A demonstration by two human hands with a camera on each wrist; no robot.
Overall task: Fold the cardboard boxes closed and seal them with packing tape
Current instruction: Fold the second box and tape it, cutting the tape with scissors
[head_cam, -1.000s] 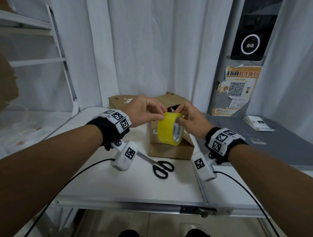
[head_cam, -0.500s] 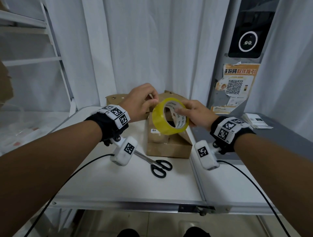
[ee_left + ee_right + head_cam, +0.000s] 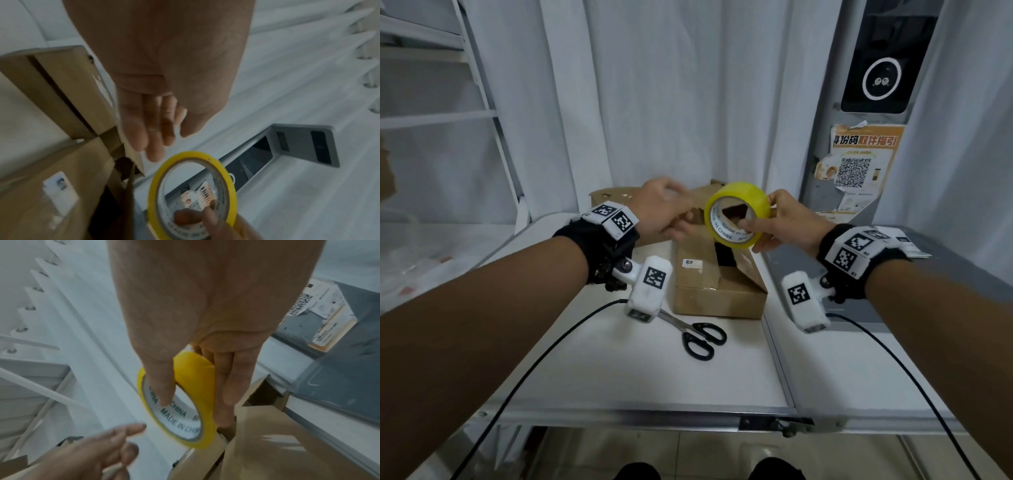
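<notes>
Two bare hands are raised above a brown cardboard box that sits on a white counter. Left of the box, the left hand hovers with its fingers loosely extended toward a yellow roll of packing tape; its fingertips look blurred, and whether they pinch a loose tape end cannot be told. In the left wrist view this grip holds nothing solid and stops just short of the roll's rim. Behind the box, a second cardboard box lies partly hidden by the left hand. Directly above the box, the tape roll stands on edge, with its white core printed "MADE IN CHINA" facing the viewer. The box beneath has its top flaps still open, showing a dark gap. In front of the box, black-handled scissors lie flat on the counter. Right of the box, the right hand pinches the roll: the thumb presses inside the core while the other fingers wrap the yellow outer face. Further right of the box is a grey surface holding papers.
</notes>
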